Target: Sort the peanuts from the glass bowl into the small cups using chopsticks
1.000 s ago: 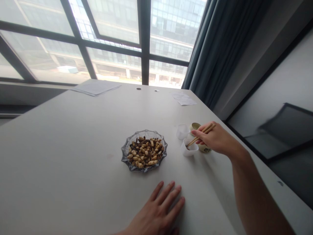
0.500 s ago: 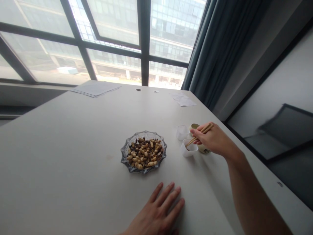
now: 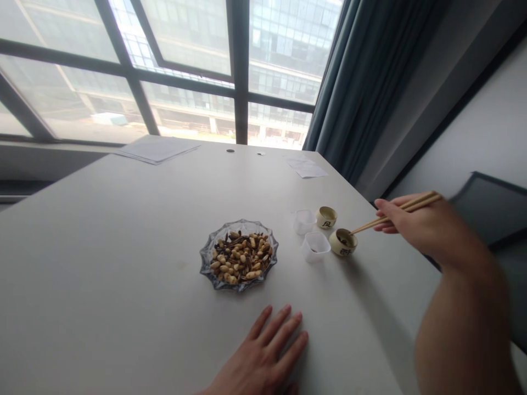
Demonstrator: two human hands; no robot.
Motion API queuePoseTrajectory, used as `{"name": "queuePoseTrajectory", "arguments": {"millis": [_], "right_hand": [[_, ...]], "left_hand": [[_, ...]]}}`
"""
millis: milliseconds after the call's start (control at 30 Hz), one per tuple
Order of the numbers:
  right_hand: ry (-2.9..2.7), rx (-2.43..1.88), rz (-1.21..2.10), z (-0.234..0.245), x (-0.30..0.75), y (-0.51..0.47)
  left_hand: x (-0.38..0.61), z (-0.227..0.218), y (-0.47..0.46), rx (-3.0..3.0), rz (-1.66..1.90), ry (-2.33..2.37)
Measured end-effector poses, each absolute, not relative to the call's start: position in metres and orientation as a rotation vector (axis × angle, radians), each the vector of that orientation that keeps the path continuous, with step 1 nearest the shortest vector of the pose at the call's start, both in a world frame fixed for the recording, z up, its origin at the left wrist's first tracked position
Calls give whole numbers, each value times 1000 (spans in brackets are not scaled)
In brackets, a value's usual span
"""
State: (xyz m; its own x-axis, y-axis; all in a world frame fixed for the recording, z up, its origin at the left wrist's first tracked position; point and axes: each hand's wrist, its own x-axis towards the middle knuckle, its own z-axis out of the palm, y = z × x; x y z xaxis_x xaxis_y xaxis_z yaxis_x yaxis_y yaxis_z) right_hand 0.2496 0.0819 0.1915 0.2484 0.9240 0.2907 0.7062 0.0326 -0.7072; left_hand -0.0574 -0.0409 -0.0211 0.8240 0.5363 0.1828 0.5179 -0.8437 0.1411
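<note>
My right hand (image 3: 415,222) is closed around a pair of wooden chopsticks (image 3: 397,212). Their tips reach into the nearer small ceramic cup (image 3: 343,248), which has dark bits inside and dark lettering on its side. Behind it stands a second ceramic cup (image 3: 326,222). Left of the cups are two clear plastic containers; the nearer container (image 3: 315,251) holds a small dark piece, and the farther container (image 3: 303,222) is beside the second cup. My left hand (image 3: 265,351) lies flat with fingers spread, nearest to a glass dish (image 3: 208,271) of peanuts and sunflower seeds (image 3: 242,257).
The white table (image 3: 123,263) reaches to the windows. A stack of paper (image 3: 156,149) lies at its far left, and a loose sheet (image 3: 307,166) at the far right. A dark curtain (image 3: 362,71) hangs beyond the right edge.
My right hand has moved right, carrying the chopstick tips from the nearer plastic container to the nearer ceramic cup. Both cups are now uncovered to view. My left hand stays in place.
</note>
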Motion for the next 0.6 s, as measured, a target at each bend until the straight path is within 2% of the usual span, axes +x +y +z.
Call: {"name": "queuePoseTrajectory", "arguments": {"millis": [167, 433, 500, 600], "right_hand": [[-1539, -1728, 506, 167, 240, 113], [-1526, -1576, 230, 188, 211, 82], [-1540, -1370, 305, 184, 185, 74], [-1673, -1088, 627, 162, 142, 69]], "left_hand": [[-58, -21, -40, 2900, 351, 842], [-58, -22, -42, 2820, 341, 856], [-58, -22, -43, 2820, 340, 856], [-58, -24, -44, 2845, 337, 857]]}}
